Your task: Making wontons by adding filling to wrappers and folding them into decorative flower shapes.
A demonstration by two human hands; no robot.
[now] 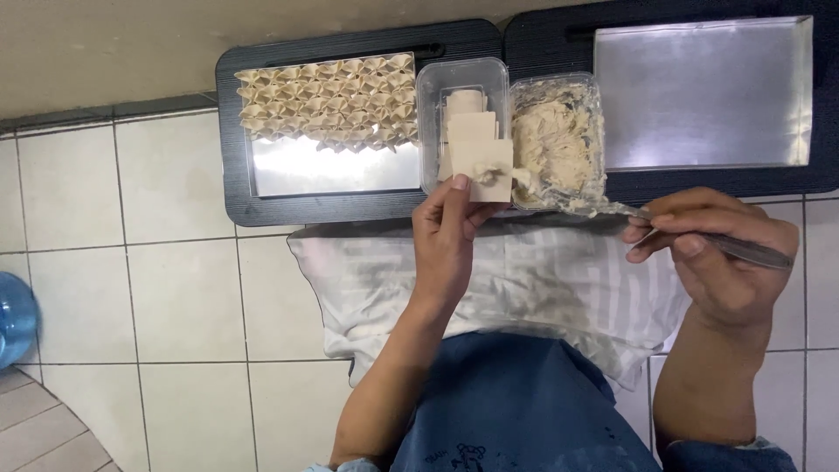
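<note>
Your left hand (447,234) pinches a square wrapper (483,171) with a dab of filling, held just in front of the filling tub (559,140). Your right hand (721,253) grips a spoon (699,234), its tip at the tub's near edge. Folded dumplings (328,100) fill a tray (332,170) left of the tub.

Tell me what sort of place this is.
Probably a home or small food-prep spot, worked on the floor: white floor tiles, a metal tray of folded dumplings, a tub of filling, and a left hand holding a wrapper.
</note>
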